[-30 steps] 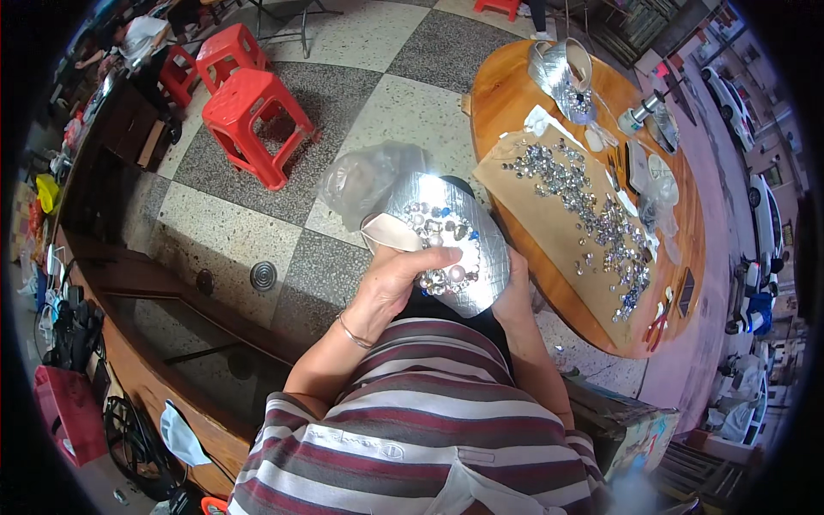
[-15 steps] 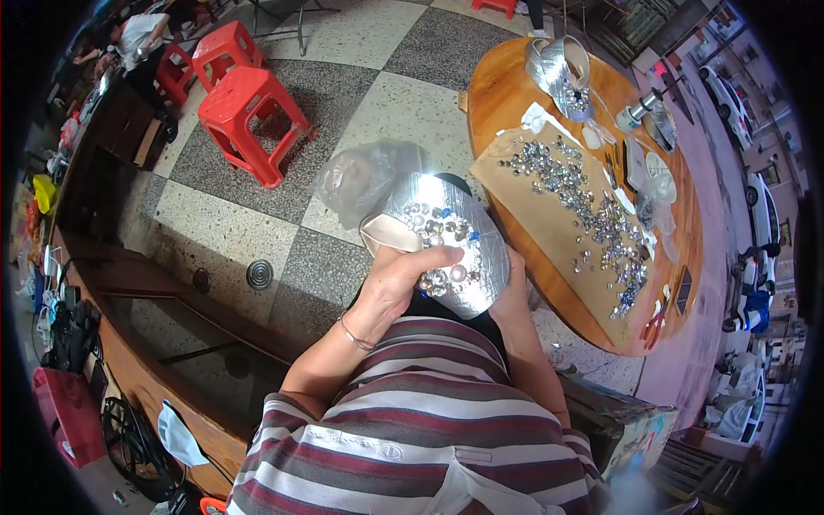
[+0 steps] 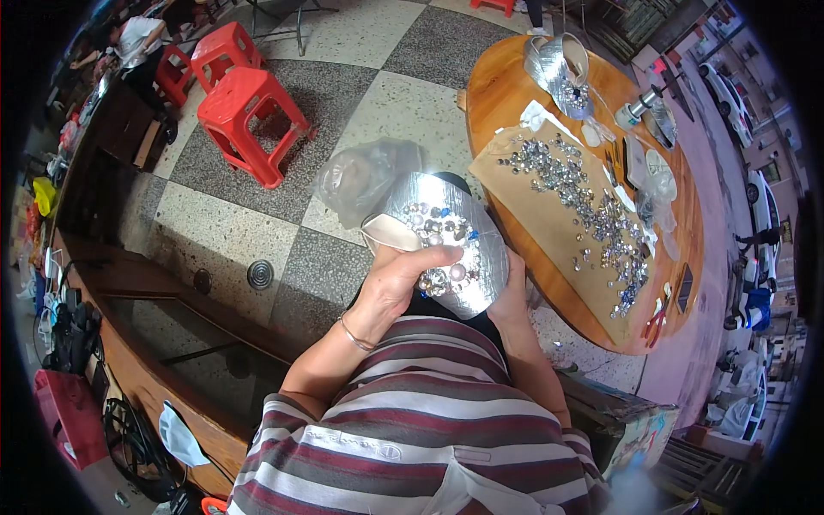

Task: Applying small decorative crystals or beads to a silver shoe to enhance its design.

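A silver, foil-like sheeted piece (image 3: pixel 477 225) is held in front of my body, with a cluster of round clear gems, pearls and blue stones (image 3: pixel 442 227) on its face. A pale cream, open-ended part (image 3: pixel 390 233) shows at its left side. My left hand (image 3: pixel 396 279) grips the piece from the left, its thumb lying across the gems and the other fingers hidden beneath. On the right edge, my right hand (image 3: pixel 512 290) is closed round the piece; most of its fingers are hidden behind it. A translucent plastic bag (image 3: pixel 360 178) sits just beyond.
At right, a wooden oval table (image 3: pixel 493 86) bears brown paper (image 3: pixel 549 232) with many loose gems (image 3: pixel 605 232), a silver-covered curved form (image 3: pixel 549 69), red-handled pliers (image 3: pixel 657 324) and a pump bottle (image 3: pixel 633 113). Red stools (image 3: pixel 249 107) stand ahead left. A wooden counter (image 3: pixel 163 352) runs along my left.
Both hands and the silver piece stay almost exactly in place. Outside at the far right, a dark figure now shows more plainly beside the parked cars.
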Demonstrator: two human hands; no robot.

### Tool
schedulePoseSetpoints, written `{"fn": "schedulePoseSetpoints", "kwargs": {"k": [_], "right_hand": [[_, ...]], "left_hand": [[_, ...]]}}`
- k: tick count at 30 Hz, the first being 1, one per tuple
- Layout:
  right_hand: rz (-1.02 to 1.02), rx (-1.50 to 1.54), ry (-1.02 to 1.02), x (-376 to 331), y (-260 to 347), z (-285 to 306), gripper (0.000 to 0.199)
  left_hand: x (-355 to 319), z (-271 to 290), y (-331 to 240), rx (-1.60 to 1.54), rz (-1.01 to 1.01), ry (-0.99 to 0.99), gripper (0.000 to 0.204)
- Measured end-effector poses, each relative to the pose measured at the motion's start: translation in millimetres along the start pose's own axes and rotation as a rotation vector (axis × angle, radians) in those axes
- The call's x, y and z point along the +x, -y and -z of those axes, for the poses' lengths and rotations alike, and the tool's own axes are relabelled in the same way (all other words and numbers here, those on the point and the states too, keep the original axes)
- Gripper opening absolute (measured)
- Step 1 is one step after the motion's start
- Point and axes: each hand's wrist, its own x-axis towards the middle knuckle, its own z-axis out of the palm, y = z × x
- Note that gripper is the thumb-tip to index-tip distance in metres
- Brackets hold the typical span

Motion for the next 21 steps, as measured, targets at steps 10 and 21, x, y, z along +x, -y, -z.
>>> {"fn": "schedulePoseSetpoints", "kwargs": {"k": [10,21], "right_hand": [[0.023,-0.097,-0.065,-2.5,0.8,-1.8,0.035],[0.013,-0.129,-0.053,-4.8,4.4,3.9,0.043]], "left_hand": [[0.3,-6.9,3.1,-0.047,0.029,0.028,0.040],[3.8,-11.0,5.5,-0.054,0.105,0.033,0.040]]}}
